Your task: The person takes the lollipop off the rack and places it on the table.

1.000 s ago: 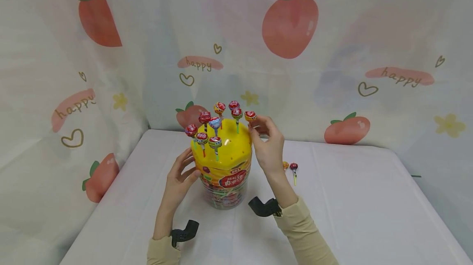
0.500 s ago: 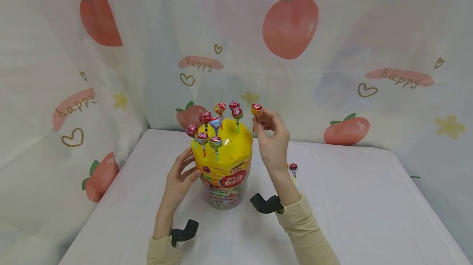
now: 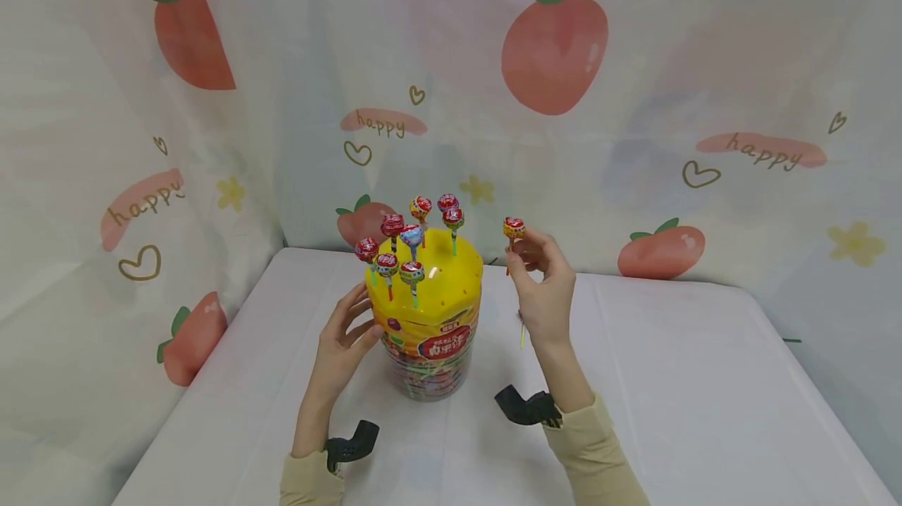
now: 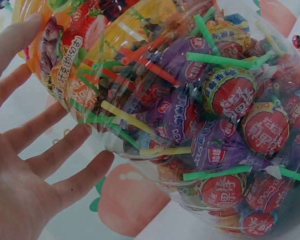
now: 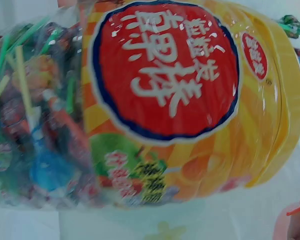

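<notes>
A clear jar (image 3: pixel 430 373) full of wrapped lollipops stands on the table under a yellow lid (image 3: pixel 454 279). Several lollipops (image 3: pixel 412 271) stand upright in the lid. My left hand (image 3: pixel 345 341) rests against the jar's left side, and in the left wrist view its fingers (image 4: pixel 45 122) are spread and nearly straight along the plastic. To the right of the lid, my right hand (image 3: pixel 550 287) pinches a yellow-and-red lollipop (image 3: pixel 514 229) by its red stick, apart from the jar. Only fingertips and the stick (image 5: pixel 296 210) show at the right wrist view's lower right edge.
On the white table (image 3: pixel 676 396), behind my right hand, lies another lollipop (image 3: pixel 522 334), mostly hidden, its yellow-green stick showing. A printed cloth backdrop (image 3: pixel 437 44) with fruit pictures encloses the table at the back and left.
My right hand has carried the yellow-and-red lollipop away from the lid's right edge, out to the right. It now covers more of the table lollipops. My left hand and the jar have stayed put.
</notes>
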Motion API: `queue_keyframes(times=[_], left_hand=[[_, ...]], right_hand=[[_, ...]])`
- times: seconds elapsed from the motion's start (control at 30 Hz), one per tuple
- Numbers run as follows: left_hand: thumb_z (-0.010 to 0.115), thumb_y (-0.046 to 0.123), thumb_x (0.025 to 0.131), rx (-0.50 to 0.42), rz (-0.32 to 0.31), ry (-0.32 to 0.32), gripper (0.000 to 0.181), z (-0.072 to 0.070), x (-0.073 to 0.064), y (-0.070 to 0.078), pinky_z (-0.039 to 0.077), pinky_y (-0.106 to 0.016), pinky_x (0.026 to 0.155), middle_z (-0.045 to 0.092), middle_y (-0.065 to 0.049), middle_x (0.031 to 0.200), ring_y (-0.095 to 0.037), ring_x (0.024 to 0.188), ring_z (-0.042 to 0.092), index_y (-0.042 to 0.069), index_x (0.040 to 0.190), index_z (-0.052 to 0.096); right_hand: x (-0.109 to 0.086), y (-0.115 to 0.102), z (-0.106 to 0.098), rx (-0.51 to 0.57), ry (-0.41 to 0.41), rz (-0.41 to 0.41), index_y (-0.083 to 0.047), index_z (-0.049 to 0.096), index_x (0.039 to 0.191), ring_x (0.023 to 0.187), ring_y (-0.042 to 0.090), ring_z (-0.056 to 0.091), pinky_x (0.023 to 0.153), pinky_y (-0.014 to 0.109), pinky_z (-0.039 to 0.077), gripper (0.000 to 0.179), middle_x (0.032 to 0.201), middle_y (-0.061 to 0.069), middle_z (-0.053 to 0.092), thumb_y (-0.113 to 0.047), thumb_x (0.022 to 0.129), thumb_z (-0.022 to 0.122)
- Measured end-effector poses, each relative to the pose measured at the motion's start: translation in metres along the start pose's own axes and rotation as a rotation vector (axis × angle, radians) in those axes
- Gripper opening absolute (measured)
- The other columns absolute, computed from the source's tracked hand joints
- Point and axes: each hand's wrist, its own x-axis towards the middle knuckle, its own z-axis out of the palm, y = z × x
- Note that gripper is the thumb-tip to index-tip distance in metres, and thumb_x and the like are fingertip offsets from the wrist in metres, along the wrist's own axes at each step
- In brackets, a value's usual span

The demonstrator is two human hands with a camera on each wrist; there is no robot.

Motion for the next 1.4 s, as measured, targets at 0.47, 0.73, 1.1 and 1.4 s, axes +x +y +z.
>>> queue_keyframes(times=[0.47,0.73,1.1,1.4], left_hand=[[0.063,0.001,0.089,-0.005,-0.005,0.002,0.064,-0.001,0.0,-0.002,0.047,-0.03,0.103,0.044,0.011,0.142,-0.006,0.126,0.047,0.021,0.146,0.039],[0.063,0.001,0.089,-0.024,-0.006,0.001,0.064,0.0,0.0,-0.001,0.048,-0.032,0.103,0.044,0.011,0.141,-0.008,0.127,0.047,0.019,0.146,0.039],[0.063,-0.001,0.089,-0.027,0.031,-0.01,0.064,0.0,0.0,-0.001,0.048,-0.025,0.101,0.044,0.014,0.141,-0.006,0.126,0.047,0.017,0.146,0.039],[0.063,-0.001,0.089,-0.017,0.021,-0.009,0.065,-0.001,0.0,-0.001,0.048,-0.029,0.102,0.044,0.014,0.141,-0.007,0.126,0.047,0.018,0.146,0.038]], right_hand=[[-0.016,0.031,-0.026,0.044,0.077,0.115,0.008,0.063,0.108,0.073,0.002,0.059,0.067,0.013,0.046,0.024,0.082,-0.016,0.062,0.008,0.084,0.063],[-0.022,0.047,-0.041,0.003,0.092,0.181,0.007,0.064,0.11,0.073,0.001,0.059,0.07,0.01,0.048,0.026,0.082,-0.012,0.063,0.008,0.084,0.064],[-0.026,0.073,-0.064,-0.073,0.1,0.312,0.004,0.062,0.115,0.073,-0.002,0.058,0.065,0.007,0.048,0.029,0.081,-0.015,0.061,0.005,0.087,0.063],[-0.022,0.092,-0.081,-0.125,0.13,0.406,0.006,0.06,0.118,0.071,-0.004,0.057,0.067,0.006,0.049,0.031,0.082,-0.013,0.061,0.005,0.087,0.062]])
